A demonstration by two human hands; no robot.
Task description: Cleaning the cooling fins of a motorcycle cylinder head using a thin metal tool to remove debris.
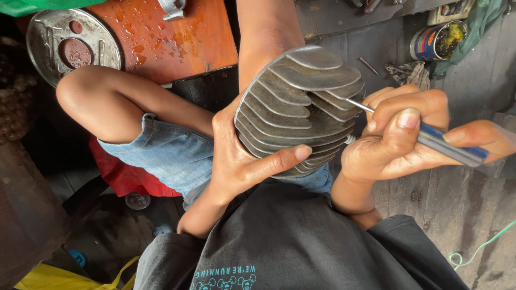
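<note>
Two hands are busy over the lap, seen from the head camera looking straight down. The left hand point(236, 161) is wrapped around a grey finned metal cylinder head point(301, 107), fingers tucked behind it and the thumb pressed flat across the near fins, so it is clamped firmly on the part. That finned piece sits in the middle of the scene, held up above the denim shorts point(166, 156), fins facing the camera.

On the right, the right hand point(408, 139) is closed around a blue-handled screwdriver point(451, 147), thumb and fingers gripping the handle. The thin steel shaft runs leftward and its tip sits between the fins on the right edge of the part, touching the metal.

Further out, far left, a round grey metal cover point(70, 43) lies next to an orange metal surface point(172, 37) dotted with water drops. Far right, an opened tin can point(438, 40) stands on the dark wooden floor point(457, 204), with a crumpled rag point(406, 72) just beside it and a nail point(368, 65) near that. A green cord point(478, 248) trails across the floor at near right.
</note>
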